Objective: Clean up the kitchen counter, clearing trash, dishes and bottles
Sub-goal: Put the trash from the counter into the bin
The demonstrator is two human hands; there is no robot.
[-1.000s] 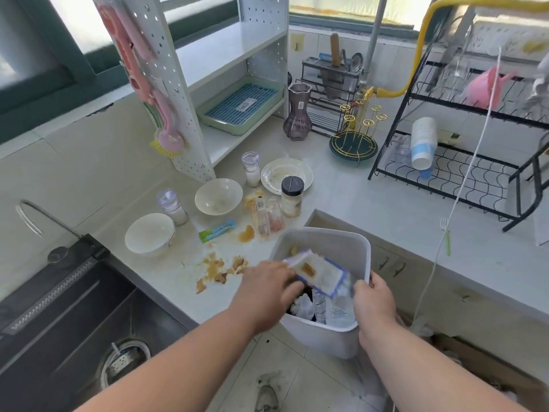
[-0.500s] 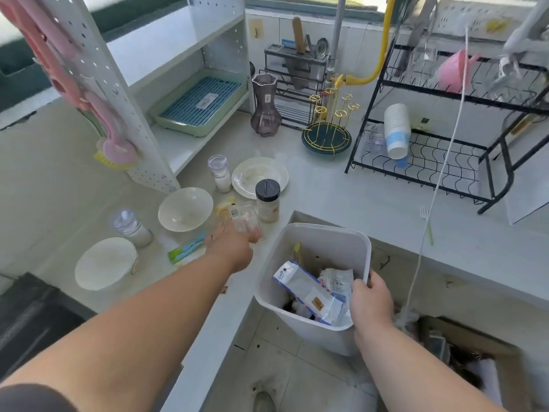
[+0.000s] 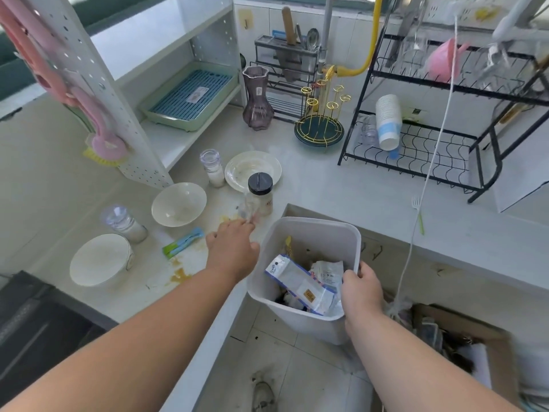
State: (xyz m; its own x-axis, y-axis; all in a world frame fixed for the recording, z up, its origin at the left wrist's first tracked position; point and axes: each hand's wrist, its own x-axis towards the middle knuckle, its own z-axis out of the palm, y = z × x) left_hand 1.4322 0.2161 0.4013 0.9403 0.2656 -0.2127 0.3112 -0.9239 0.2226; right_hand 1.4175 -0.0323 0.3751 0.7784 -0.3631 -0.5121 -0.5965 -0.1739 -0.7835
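My right hand (image 3: 361, 289) grips the near rim of a white trash bin (image 3: 312, 225) held against the counter's edge. A blue-and-white packet (image 3: 300, 283) and other wrappers lie inside it. My left hand (image 3: 231, 248) is over the counter, its fingers pinched on a clear plastic wrapper (image 3: 249, 209), blurred, just in front of a black-lidded jar (image 3: 260, 193). On the counter stand a dirty plate (image 3: 252, 171), two white bowls (image 3: 179, 203) (image 3: 99, 258), two clear-capped bottles (image 3: 212, 168) (image 3: 123, 224) and a green-blue wrapper (image 3: 183, 242). Yellow-brown spills (image 3: 179, 275) stain the surface.
A white pegboard shelf (image 3: 130, 93) stands at the left, a purple vase (image 3: 258, 99) and a gold cup holder (image 3: 319, 129) behind. A black dish rack (image 3: 416, 162) with stacked cups (image 3: 387, 123) fills the right. A green fork (image 3: 419, 215) lies near it. A cardboard box (image 3: 463, 346) sits on the floor.
My left hand let the blue-and-white packet fall into the bin, reached to the counter and closed on the clear wrapper. My right hand stayed on the bin's rim.
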